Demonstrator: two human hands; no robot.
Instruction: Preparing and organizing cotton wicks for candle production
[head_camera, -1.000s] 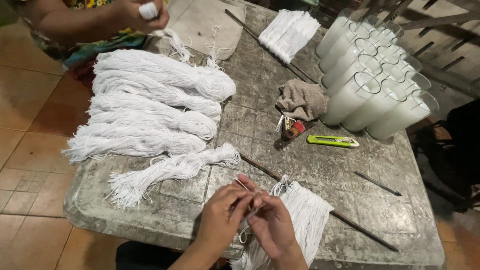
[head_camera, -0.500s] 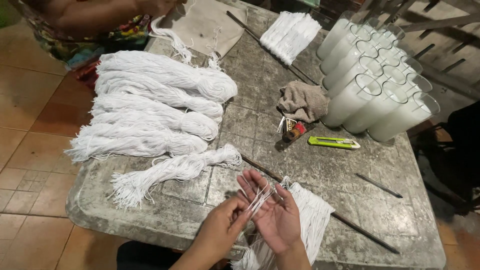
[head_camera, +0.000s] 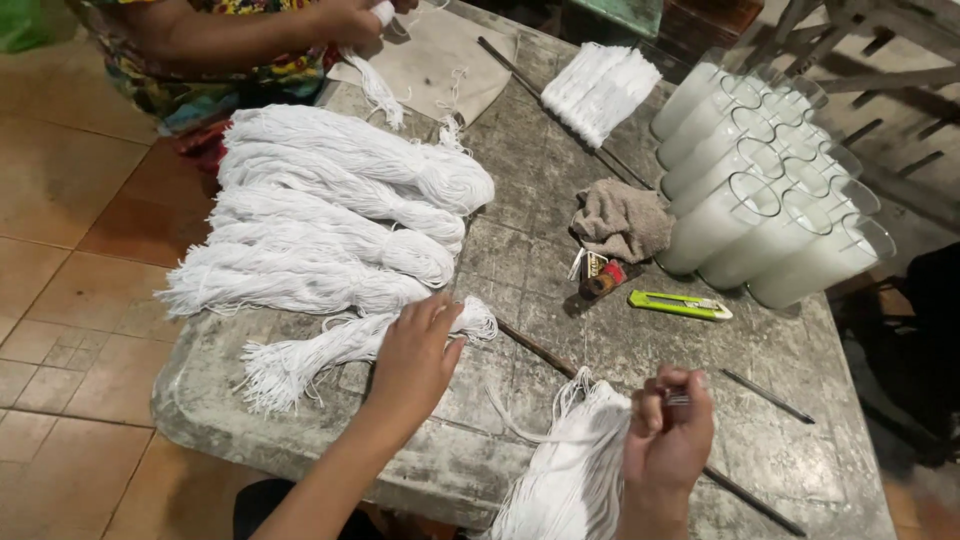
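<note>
While my left hand (head_camera: 418, 352) reaches out palm down with fingers loosely spread, it rests over the knotted end of the small white string bundle (head_camera: 340, 345) at the near edge of the stone table (head_camera: 640, 345). Behind it, a stack of larger white string hanks (head_camera: 340, 215) lies side by side. Across the table top left, another person's hand (head_camera: 362, 17) grips a small white roll; the rest of that person is cut off by the frame. Centre: a rag (head_camera: 622, 218), a small spool (head_camera: 600, 280) too small to read clearly, a green utility knife (head_camera: 680, 304). My right hand (head_camera: 668, 435) is curled shut, fingertips pinching a thin strand above the fringe of cut strings (head_camera: 575, 465) hung on a dark rod (head_camera: 545, 352); the fringe's lower end runs out of view. Far right: tall glass jars (head_camera: 770, 190), clustered and touching, filled nearly to the rim with white wax. Rear jars partly hide each other.
</note>
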